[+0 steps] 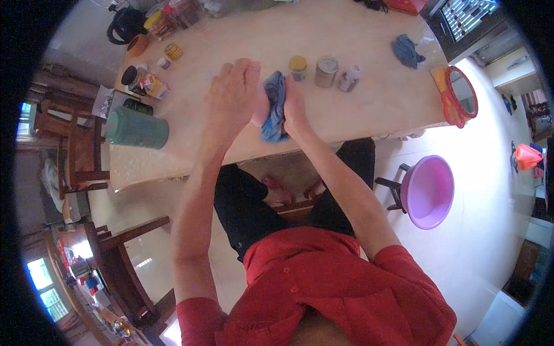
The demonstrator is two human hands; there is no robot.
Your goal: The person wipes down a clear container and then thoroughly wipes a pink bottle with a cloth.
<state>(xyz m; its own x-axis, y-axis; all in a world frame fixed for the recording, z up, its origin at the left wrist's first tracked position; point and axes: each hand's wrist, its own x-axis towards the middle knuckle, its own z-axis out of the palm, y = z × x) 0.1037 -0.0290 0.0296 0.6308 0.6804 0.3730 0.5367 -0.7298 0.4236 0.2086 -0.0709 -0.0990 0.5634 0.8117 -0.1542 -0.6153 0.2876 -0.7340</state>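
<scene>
Plainly, your bare left hand (234, 86) was partly curled, its back toward the camera, pressing in beside the crumpled blue fabric cloth (274, 106). A pale pink patch showed between them; whether it was a held thing or part of that hand, you could not tell. Your bare right hand (295, 106) was half closed along the cloth's other side, so the cloth was held between both hands, above the near part of the cream-coloured table (369, 109).

For good work there, even pressure from both sides seemed wise, with the folds hanging toward you gathered in and the wrists loose. Elbows kept near your body would likely have steadied the hold.

Beyond your right hand stood a small yellow-lidded jar (298, 67), a silver-topped cylindrical container (326, 71) and a small white-capped jar (350, 78), near enough that a wide swing seemed risky. A second rumpled blue cloth (408, 51) lay farther right, and a green cylindrical flask (138, 128) lay well to the left.
</scene>
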